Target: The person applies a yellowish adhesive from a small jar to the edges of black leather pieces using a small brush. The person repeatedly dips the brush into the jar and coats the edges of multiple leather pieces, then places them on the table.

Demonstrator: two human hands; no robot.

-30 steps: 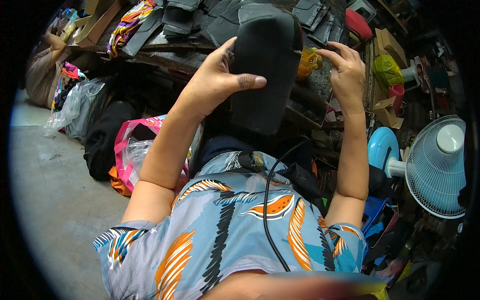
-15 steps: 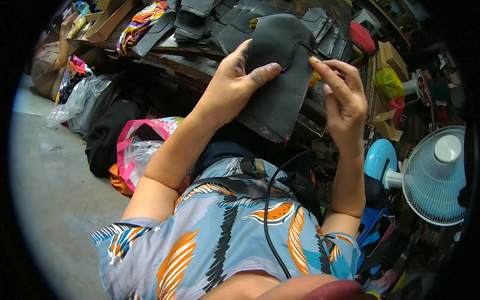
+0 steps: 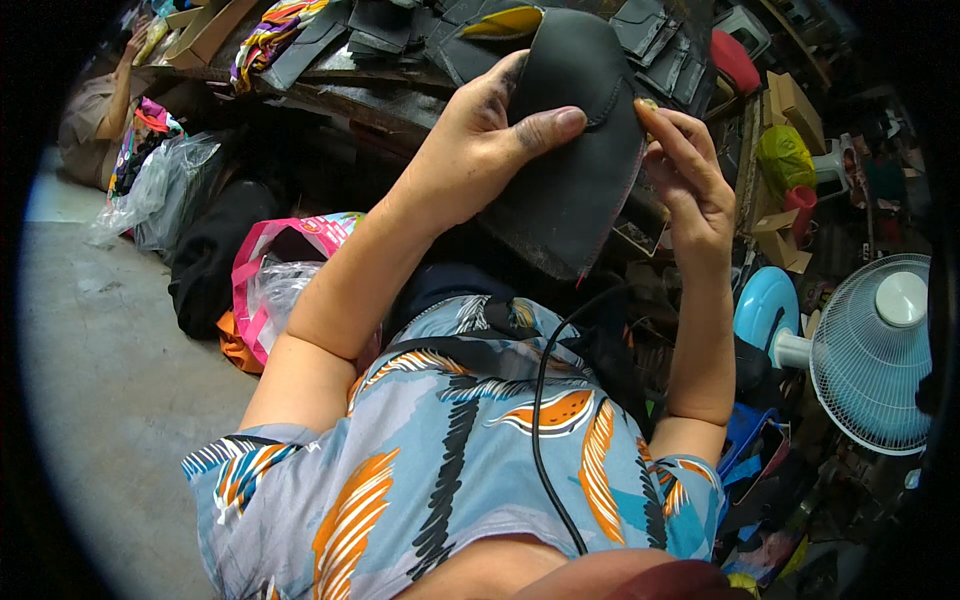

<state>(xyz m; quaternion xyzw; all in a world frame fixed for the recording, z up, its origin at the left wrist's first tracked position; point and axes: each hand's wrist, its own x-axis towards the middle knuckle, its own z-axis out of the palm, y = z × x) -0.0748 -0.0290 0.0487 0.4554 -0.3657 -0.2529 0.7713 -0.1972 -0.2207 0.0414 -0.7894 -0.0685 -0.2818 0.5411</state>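
Observation:
A black leather piece with a rounded top, a curved stitched seam and reddish thread along its right edge is held up in front of me. My left hand is closed around its left side, the thumb flat on the face and the other fingers hidden behind. At the right edge, by the seam's end, my right hand has its fingertips pinched together. Dark smudges mark my left thumb and knuckles. Yellow lining shows at the upper left, beside the leather piece; whose lining it is I cannot tell.
Several black leather pieces lie on the workbench beyond my hands. A white fan stands to the right, and a pink bag sits left of my lap. At far left is another person. A black cable runs down my front.
The leather piece has turned and shifted slightly right in my hands. The black cord that ran from the seam to my right fingertips no longer shows. Yellow lining has come into view.

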